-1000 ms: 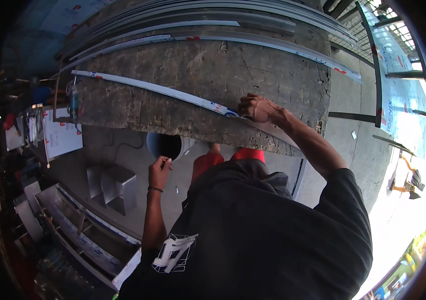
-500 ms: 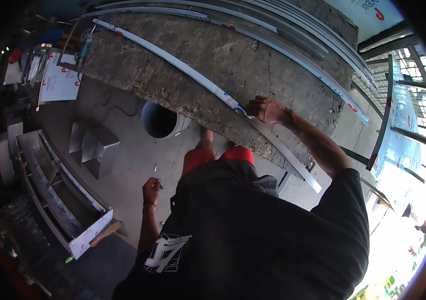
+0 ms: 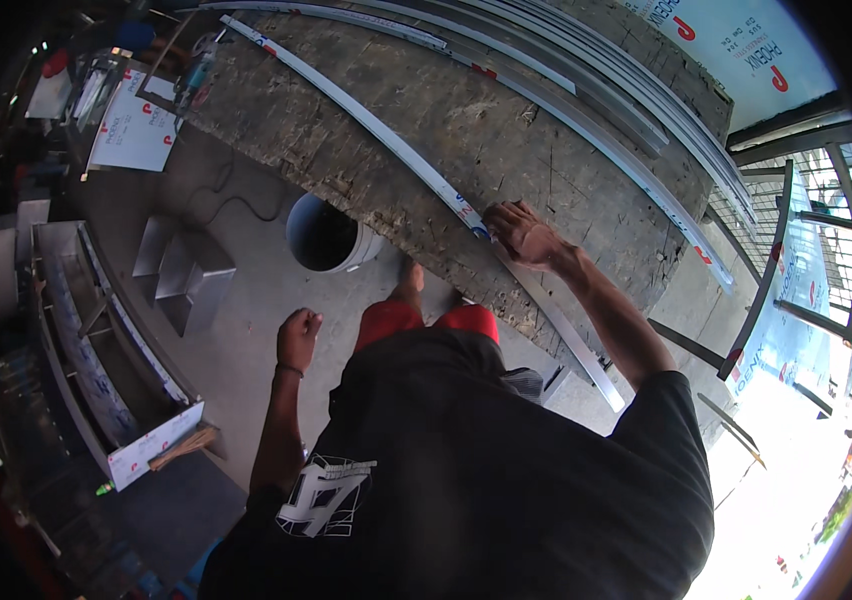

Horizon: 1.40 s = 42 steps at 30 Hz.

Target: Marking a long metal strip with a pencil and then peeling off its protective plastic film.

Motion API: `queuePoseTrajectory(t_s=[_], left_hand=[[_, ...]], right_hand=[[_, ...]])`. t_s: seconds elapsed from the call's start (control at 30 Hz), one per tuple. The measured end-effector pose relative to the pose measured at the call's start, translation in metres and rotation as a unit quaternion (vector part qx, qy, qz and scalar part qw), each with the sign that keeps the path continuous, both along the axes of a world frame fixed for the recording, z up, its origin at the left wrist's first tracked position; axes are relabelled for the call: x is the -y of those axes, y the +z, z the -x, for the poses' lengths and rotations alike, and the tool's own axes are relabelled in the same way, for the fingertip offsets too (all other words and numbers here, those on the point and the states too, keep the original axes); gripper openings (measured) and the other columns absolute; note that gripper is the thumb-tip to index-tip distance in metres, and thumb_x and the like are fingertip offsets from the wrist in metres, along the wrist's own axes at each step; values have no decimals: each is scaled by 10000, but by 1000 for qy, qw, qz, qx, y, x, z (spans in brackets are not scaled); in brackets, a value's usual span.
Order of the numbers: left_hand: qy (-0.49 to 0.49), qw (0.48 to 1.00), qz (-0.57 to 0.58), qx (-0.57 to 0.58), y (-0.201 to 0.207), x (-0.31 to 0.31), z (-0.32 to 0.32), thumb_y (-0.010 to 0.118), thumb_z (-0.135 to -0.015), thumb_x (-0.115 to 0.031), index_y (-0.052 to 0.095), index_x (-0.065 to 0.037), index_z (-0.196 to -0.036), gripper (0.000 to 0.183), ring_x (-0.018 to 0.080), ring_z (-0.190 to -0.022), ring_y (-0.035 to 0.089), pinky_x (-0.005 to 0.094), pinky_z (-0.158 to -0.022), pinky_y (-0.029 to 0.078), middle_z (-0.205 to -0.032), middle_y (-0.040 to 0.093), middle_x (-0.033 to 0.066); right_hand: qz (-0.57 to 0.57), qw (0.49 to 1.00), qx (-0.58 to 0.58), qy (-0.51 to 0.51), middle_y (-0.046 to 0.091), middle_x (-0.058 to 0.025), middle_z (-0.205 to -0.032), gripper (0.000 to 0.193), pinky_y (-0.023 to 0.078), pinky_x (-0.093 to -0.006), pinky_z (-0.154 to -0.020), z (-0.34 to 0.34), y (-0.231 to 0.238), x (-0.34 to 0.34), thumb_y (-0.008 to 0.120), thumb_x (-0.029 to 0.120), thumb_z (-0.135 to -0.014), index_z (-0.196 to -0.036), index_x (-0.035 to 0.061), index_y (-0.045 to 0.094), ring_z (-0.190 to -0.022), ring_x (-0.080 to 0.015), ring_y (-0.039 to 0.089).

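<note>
A long, narrow metal strip lies slantwise along the near edge of the workbench. Printed white-blue protective film covers its far left stretch, while the near right stretch is bare metal and juts past the bench edge. Where the two meet, my right hand is closed over the strip, its fingers curled on the loose bluish end of the film. My left hand hangs low over the floor, away from the bench, fingers curled in. Whatever it may hold is hidden.
More long metal profiles lie along the bench's far side. A white bucket stands on the floor against the near edge of the workbench. Bent sheet-metal pieces and a long metal trough sit at left; a film-covered panel is at right.
My right hand has shifted slightly up-left along the strip with the film end, its fingers turned more downward. My left hand has moved a little forward. The whole view has tilted slightly.
</note>
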<state>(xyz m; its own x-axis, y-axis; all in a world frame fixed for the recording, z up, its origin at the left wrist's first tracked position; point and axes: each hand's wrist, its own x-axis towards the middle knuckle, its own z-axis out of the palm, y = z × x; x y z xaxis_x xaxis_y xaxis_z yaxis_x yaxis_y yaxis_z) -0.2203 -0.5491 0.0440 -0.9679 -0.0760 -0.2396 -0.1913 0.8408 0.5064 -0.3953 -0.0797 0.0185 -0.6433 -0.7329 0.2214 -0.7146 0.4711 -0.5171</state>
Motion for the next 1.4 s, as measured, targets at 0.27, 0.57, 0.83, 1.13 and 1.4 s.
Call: queuePoseTrajectory(t_s=[0.27,0.57,0.83,1.13,1.4], left_hand=[[-129,957,-258,-21,17,-142,118,605,-979,-137,584,1,-991,139,174,-739,610,321,-691,487,-855,589,87],[-162,955,-246,-41,-8,-246,179,678,-908,-189,670,-65,-994,151,315,-792,688,386,-696,509,-818,682,146],[-25,928,-364,-69,-32,-226,213,655,-943,-146,649,6,-768,231,70,-594,533,274,-578,411,-652,627,11],[129,901,-405,-86,-24,-119,270,695,-911,-191,626,-43,-742,235,82,-547,511,271,-520,377,-623,596,-7],[20,950,-311,6,-63,50,194,648,-947,-145,624,-24,-863,149,97,-599,547,291,-555,413,-662,585,17]], right_hand=[[27,994,72,-75,574,-158,-968,109,426,-411,-892,2,3,16,522,100,-942,-1025,31,530,-976,-339,582],[46,989,35,-135,590,-146,-1001,184,440,-422,-880,7,39,42,594,65,-878,-1056,33,558,-987,-337,588],[69,934,27,-349,622,-102,-1006,199,439,-418,-857,-12,18,59,656,148,-849,-1039,91,635,-999,-308,598],[-36,905,21,-423,623,-76,-982,147,412,-402,-846,-42,-12,91,689,166,-822,-958,114,676,-985,-271,583],[-60,856,42,-511,615,-70,-960,134,406,-404,-847,-47,-8,108,711,186,-826,-939,130,666,-989,-266,590]])
